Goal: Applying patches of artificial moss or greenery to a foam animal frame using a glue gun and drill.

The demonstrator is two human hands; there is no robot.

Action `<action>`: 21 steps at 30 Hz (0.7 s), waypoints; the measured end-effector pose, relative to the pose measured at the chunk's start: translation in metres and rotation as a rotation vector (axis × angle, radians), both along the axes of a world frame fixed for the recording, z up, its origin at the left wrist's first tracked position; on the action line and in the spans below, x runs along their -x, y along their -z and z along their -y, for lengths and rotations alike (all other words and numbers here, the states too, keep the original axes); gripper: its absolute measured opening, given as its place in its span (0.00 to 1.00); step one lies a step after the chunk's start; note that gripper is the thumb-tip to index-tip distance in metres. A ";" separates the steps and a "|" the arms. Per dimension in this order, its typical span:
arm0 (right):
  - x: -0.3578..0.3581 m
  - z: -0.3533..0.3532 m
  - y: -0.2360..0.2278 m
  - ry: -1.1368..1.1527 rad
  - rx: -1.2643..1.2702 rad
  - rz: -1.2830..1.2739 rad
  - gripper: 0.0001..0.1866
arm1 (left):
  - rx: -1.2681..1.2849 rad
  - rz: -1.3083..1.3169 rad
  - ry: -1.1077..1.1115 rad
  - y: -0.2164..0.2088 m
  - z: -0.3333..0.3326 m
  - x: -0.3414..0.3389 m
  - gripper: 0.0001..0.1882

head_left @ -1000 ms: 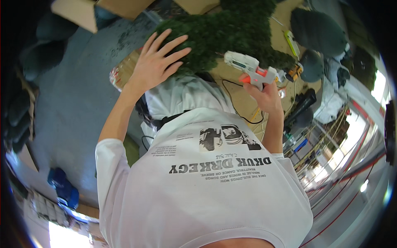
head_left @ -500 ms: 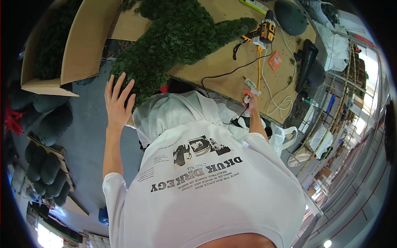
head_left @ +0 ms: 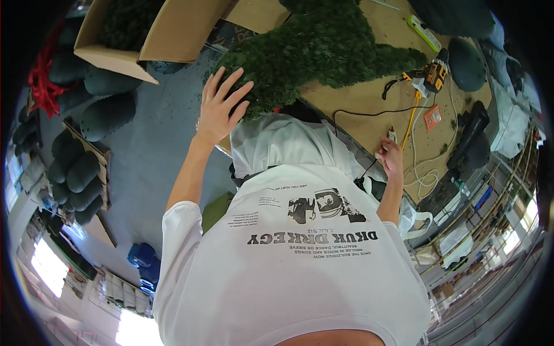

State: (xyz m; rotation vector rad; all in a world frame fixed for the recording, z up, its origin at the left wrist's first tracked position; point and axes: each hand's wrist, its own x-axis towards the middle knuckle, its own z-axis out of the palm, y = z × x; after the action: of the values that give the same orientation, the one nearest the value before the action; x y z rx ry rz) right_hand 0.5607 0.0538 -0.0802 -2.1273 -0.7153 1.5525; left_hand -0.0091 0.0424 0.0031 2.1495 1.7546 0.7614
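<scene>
A dense green artificial foliage piece (head_left: pixel 311 49), like an animal shape, lies across the worktable. My left hand (head_left: pixel 222 109) rests on its near left end with the fingers spread apart. To the right, over the table's front edge, my right hand (head_left: pixel 390 157) is closed around what looks like a glue gun (head_left: pixel 392 135). Only its pale front end shows beyond my fingers; the rest is hidden by the hand. A thin black cord runs down from there.
A yellow and black cordless drill (head_left: pixel 435 72) lies on the brown tabletop (head_left: pixel 346 101), beside an orange packet (head_left: pixel 432 117) and a coiled white cord (head_left: pixel 426 181). An open cardboard box (head_left: pixel 179 32) with greenery stands at the left. Dark green rounded forms (head_left: pixel 78 173) are stacked beyond the floor.
The view has swung so that everything sits farther right and higher. My right hand has turned, covering more of the glue gun. My left hand stays spread on the foliage.
</scene>
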 end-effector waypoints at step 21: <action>0.278 -0.093 -0.162 -0.325 -0.155 -0.951 0.16 | -0.038 0.103 -0.023 0.006 0.005 0.005 0.23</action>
State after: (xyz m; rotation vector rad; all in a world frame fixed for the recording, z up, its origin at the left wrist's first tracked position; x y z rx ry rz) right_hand 0.2827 0.1468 0.0817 -0.9659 -0.7853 2.2864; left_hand -0.0138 0.0371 -0.0028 2.0774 1.7286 0.9018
